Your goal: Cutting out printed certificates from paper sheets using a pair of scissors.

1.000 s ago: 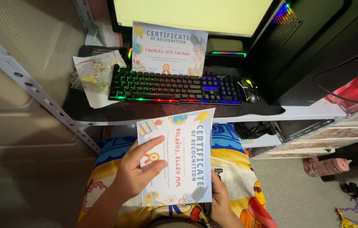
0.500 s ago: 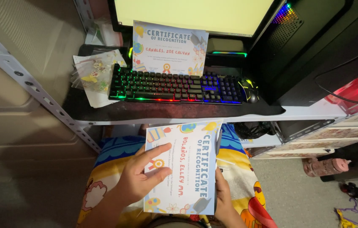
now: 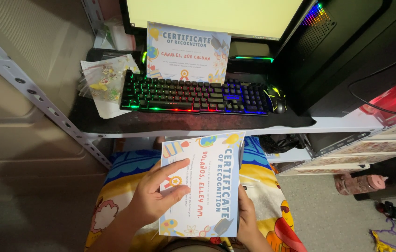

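A printed certificate (image 3: 202, 184) is held over the person's lap, turned sideways so its heading runs down the right edge. The left hand (image 3: 153, 196) lies across its lower left part, fingers spread flat on the face and thumb seemingly tucked behind. The right hand (image 3: 246, 214) pinches the lower right edge, mostly hidden by the sheet. Under both is a bright cartoon-patterned cloth (image 3: 263, 186). Beyond, a dark desk shelf (image 3: 114, 122) carries a backlit keyboard (image 3: 193, 95), a mouse (image 3: 277, 98), and a packet of stickers (image 3: 102, 81). A second certificate (image 3: 186, 51) leans upright against the lit monitor (image 3: 207, 11).
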